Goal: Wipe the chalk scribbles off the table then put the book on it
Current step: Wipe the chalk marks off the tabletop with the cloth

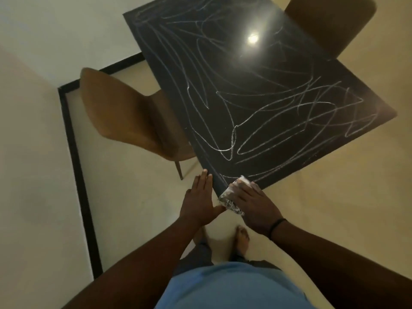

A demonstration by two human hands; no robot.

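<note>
A black square table (pixel 256 70) fills the upper middle of the head view, covered with white chalk scribbles (pixel 278 121) across nearly its whole top. My right hand (pixel 256 205) presses a crumpled grey-white cloth (pixel 231 197) onto the table's near corner. My left hand (pixel 199 200) is flat with fingers together and the thumb out, resting against the table's left edge beside that corner. No book is in view.
A brown chair (pixel 127 117) stands at the table's left side and another brown chair (pixel 330 25) at the far right side. A black skirting strip (pixel 75 152) runs along the pale wall on the left. My bare feet (pixel 242 239) stand on cream floor.
</note>
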